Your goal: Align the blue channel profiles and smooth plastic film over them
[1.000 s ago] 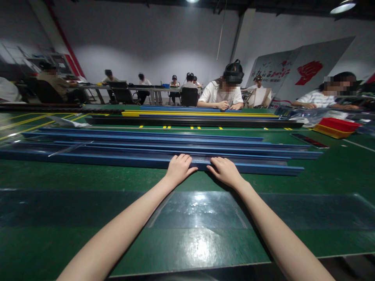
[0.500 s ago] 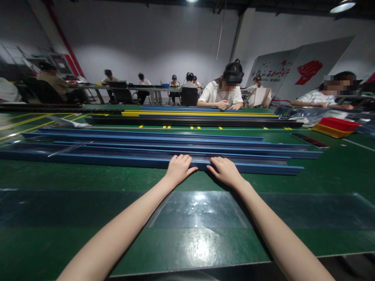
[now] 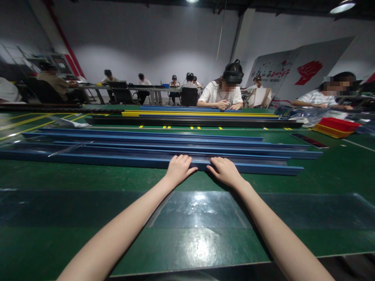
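Both arms stretch forward over the green table (image 3: 146,249) to the nearest long blue channel strip (image 3: 117,159). My left hand (image 3: 179,170) is closed over its front wall, fingers over the top edge and thumb along the front. A short way to the right, my right hand (image 3: 225,170) grips the same wall in a mirrored pose. The fingertips of both hands are partly hidden inside the channel. More blue channel strips (image 3: 146,136) lie just behind, parallel to it. Beneath my forearms a long clear plastic sheet (image 3: 307,208) lies flat.
Beyond the blue strips lie a black strip (image 3: 190,121) and a yellow strip (image 3: 205,113). To the right are a phone (image 3: 309,141) and stacked red and yellow trays (image 3: 336,125). A co-worker (image 3: 219,93) sits across the table; another person (image 3: 316,97) sits at the right.
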The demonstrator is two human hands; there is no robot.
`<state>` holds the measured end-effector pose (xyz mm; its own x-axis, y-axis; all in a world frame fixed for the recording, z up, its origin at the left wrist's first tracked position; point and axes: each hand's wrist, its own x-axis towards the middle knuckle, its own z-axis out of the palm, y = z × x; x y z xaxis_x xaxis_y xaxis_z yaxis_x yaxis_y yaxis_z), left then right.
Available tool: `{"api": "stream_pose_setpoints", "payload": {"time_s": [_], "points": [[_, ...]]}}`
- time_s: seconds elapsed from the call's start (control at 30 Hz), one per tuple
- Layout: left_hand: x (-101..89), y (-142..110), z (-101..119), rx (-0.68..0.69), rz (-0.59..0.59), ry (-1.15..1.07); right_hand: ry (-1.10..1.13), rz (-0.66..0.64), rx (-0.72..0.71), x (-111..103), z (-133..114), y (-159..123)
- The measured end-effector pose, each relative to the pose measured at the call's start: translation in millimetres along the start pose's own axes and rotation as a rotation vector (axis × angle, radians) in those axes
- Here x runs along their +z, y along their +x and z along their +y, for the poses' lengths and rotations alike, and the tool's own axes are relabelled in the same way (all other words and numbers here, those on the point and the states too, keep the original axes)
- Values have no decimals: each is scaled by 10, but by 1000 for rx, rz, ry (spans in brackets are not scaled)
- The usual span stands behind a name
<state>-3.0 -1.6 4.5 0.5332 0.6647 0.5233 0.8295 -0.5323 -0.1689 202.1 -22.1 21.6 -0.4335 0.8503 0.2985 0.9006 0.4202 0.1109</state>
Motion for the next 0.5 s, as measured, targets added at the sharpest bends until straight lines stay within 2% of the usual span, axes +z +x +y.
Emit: {"api": "stream_pose_setpoints", "payload": {"time_s": [0.5], "points": [[-7,3,3,-5,-16,14,-20,5,-3,7,2,1]]}}
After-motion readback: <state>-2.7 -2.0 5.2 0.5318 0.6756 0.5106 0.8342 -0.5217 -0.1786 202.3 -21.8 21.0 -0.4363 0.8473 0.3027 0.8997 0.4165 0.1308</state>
